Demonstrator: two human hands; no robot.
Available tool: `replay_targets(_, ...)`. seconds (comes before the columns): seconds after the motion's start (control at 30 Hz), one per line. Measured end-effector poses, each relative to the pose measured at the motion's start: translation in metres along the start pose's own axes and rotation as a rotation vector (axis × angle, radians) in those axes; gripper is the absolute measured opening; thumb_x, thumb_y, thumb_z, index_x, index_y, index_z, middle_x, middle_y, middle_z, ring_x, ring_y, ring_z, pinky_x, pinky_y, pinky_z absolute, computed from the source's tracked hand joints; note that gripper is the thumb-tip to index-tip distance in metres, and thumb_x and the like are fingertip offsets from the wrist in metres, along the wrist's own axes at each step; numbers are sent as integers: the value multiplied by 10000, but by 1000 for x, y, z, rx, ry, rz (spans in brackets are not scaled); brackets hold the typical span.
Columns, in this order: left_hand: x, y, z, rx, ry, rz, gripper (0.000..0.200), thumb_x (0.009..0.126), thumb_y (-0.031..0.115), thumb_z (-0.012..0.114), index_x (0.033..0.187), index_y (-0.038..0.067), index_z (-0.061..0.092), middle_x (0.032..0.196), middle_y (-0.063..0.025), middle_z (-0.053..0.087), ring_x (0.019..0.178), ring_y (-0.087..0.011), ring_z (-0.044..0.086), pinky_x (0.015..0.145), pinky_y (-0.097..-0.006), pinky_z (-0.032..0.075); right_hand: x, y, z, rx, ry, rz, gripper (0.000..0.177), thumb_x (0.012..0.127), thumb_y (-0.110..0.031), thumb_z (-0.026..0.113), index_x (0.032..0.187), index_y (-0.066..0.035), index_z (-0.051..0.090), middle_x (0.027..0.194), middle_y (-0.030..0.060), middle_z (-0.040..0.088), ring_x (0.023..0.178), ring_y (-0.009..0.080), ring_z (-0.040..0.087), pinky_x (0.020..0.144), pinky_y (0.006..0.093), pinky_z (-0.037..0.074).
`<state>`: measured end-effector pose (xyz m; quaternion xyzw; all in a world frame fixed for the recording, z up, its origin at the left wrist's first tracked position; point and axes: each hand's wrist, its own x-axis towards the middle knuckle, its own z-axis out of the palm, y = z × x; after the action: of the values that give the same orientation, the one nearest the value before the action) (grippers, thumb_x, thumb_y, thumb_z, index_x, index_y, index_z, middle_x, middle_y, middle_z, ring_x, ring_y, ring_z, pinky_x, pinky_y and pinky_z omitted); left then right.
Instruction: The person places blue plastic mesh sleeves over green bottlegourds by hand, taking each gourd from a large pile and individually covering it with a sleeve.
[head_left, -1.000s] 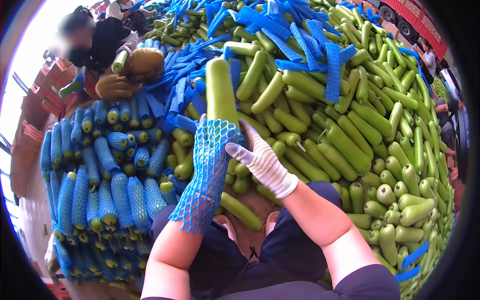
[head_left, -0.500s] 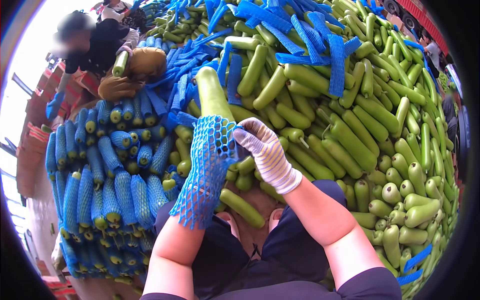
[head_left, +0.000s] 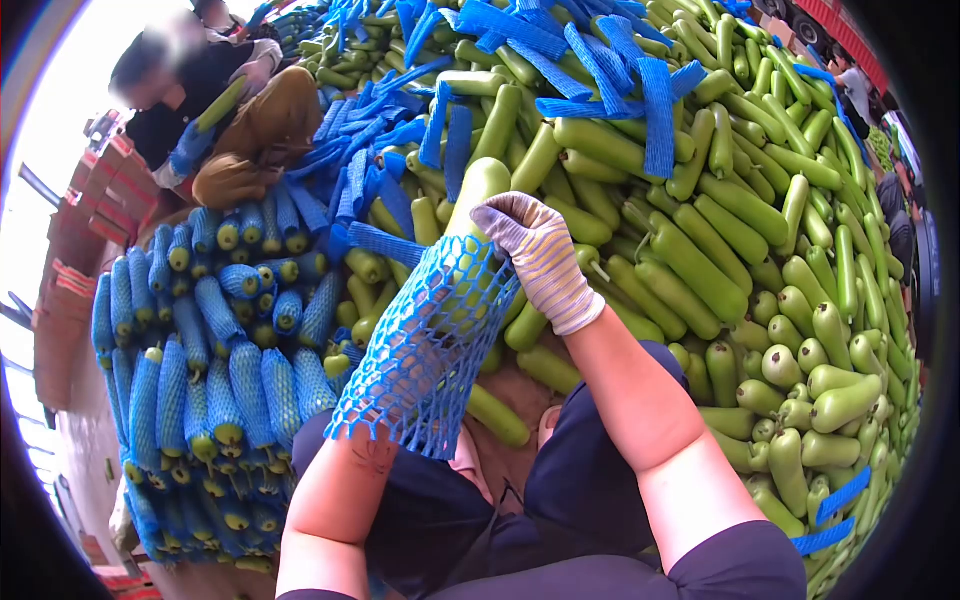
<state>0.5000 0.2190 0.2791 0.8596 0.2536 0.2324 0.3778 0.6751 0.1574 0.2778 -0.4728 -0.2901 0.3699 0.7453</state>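
Observation:
A blue foam net sleeve (head_left: 470,300) is stretched over my left hand (head_left: 400,345) and wrist. Through its mesh my gloved left hand shows partly, closed round the lower part of a pale green bottle gourd (head_left: 478,192). The gourd's upper end sticks out beyond the sleeve, tilted up and away from me. My right hand (head_left: 540,255), in a striped knit glove, pinches the sleeve's far rim beside the gourd. Its fingertips are partly hidden.
Bare bottle gourds (head_left: 700,260) are heaped ahead and to the right, with loose blue sleeves (head_left: 600,70) on top. Sleeved gourds (head_left: 210,390) are stacked at left. A co-worker (head_left: 200,110) crouches at upper left holding a gourd, near cardboard boxes (head_left: 90,220).
The sleeve has opened wider and slid further along the gourd, leaving less of it bare. Both hands have shifted slightly. The co-worker now has both hands on a gourd.

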Motion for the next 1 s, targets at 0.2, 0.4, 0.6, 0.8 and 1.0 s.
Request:
replay_targets(0.2, -17, 8, -6, -296, -34, -143, 321, 857, 186, 645, 1139, 62, 554, 1072, -118, 588, 1005, -280, 586, 848, -410, 470, 7, 8, -1, -18, 20, 10, 180, 840, -215, 740, 904, -65, 664, 727, -57, 600, 583, 6, 475, 543, 179, 391)
replay_targets(0.4, -19, 23, 1, -597, -62, -296, 352, 875, 190, 637, 1187, 64, 533, 1120, -112, 580, 1043, -271, 579, 894, -409, 457, 17, 20, -6, -72, 55, 4, 167, 846, -193, 731, 908, -53, 664, 745, -47, 614, 607, 8, 489, 554, 185, 404)
replay_targets(0.6, -31, 33, 4, -904, -105, -429, 382, 894, 194, 629, 1235, 66, 513, 1168, -107, 572, 1081, -261, 572, 941, -409, 444, 24, 22, -15, -142, 115, 56, 162, 860, -151, 707, 914, -5, 664, 818, 7, 657, 727, 48, 550, 677, 221, 460)
replay_targets(0.8, -48, 37, -7, -1204, -144, -570, 413, 912, 198, 620, 1283, 68, 493, 1216, -101, 564, 1119, -252, 564, 988, -408, 430, 35, 21, -21, -123, 157, -2, 143, 847, -165, 720, 902, -43, 669, 760, -33, 626, 638, 20, 502, 591, 188, 415)
replay_targets(1.0, -61, 53, -22, -1386, -190, -706, 567, 941, 219, 608, 1420, 59, 350, 1339, -85, 501, 1208, -213, 518, 997, -401, 452, 48, 29, -30, -95, 263, -54, 111, 860, -123, 701, 907, -23, 685, 773, -17, 634, 670, 34, 513, 623, 200, 435)
